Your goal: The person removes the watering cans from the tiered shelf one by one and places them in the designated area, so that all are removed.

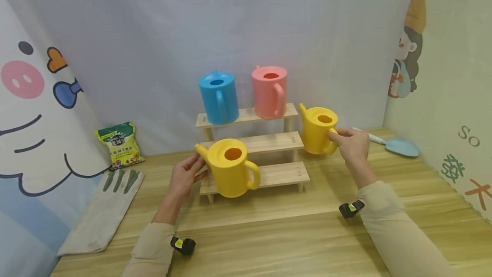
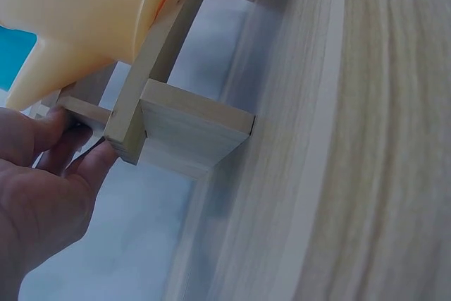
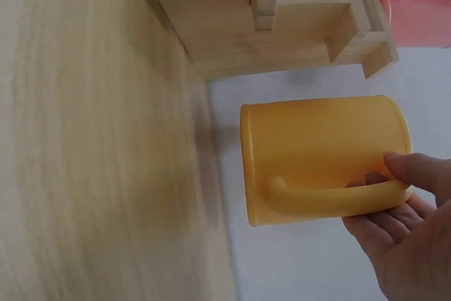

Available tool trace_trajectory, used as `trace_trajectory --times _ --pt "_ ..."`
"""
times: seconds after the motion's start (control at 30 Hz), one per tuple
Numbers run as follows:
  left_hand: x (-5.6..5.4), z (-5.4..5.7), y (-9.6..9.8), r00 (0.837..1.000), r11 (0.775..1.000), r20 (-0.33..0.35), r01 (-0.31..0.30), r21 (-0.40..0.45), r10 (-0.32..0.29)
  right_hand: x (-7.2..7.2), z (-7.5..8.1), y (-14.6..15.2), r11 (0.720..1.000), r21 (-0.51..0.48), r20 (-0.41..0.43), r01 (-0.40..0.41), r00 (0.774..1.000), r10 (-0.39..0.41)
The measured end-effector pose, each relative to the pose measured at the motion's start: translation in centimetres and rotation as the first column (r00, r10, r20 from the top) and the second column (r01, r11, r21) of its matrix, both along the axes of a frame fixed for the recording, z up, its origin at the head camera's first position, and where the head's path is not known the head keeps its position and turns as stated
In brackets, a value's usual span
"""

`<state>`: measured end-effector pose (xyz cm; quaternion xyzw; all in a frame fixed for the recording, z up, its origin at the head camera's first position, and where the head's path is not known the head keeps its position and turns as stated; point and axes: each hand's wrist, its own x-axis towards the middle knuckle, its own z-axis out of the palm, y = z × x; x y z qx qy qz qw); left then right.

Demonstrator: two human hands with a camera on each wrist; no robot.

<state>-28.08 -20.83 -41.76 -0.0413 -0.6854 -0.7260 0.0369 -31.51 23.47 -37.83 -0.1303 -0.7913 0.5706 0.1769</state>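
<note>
My right hand grips the handle of a yellow watering can, its spout up and left. In the right wrist view this can hangs in the air beside the stand's right end. A second yellow watering can stands upright on the lowest step of the three-step wooden stand, handle to the right. At the stand's left end, under that can's spout, my left hand holds the stand's edge with thumb and curled fingers, as the left wrist view shows of the hand.
On the top step stand a blue watering can and a pink one. At left lie a green-yellow packet and pale gloves. A light-blue trowel lies at the right, by the printed wall.
</note>
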Motion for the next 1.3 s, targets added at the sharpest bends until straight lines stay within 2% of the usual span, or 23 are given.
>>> trace_trajectory --times 0.13,0.23,0.4,0.6,0.9,1.3 --pt "-0.1 -0.1 0.0 1.0 1.0 0.001 0.003 -0.003 -0.003 -0.3 -0.5 0.0 1.0 0.006 0.071 -0.005 0.997 0.004" --pt "-0.1 -0.1 -0.1 1.0 1.0 0.0 0.007 -0.003 -0.007 -0.4 -0.9 0.0 1.0 -0.004 0.09 -0.026 0.996 0.026" --pt "0.0 -0.2 -0.2 1.0 1.0 -0.007 0.012 -0.002 -0.012 -0.8 -1.5 -0.1 0.997 -0.01 0.093 -0.079 0.992 0.08" --pt "0.0 -0.3 -0.2 1.0 1.0 -0.014 0.023 -0.006 -0.023 -0.9 -2.0 -0.3 0.995 0.021 0.084 -0.096 0.992 0.094" --pt "-0.1 -0.2 -0.1 1.0 1.0 -0.018 0.011 -0.002 -0.011 -0.7 -1.8 -0.7 0.995 0.059 0.055 -0.075 0.996 0.072" --pt "-0.1 -0.2 -0.2 1.0 1.0 -0.011 0.013 0.001 -0.013 -0.5 -1.6 -0.8 0.991 0.065 0.064 -0.116 0.992 0.111"
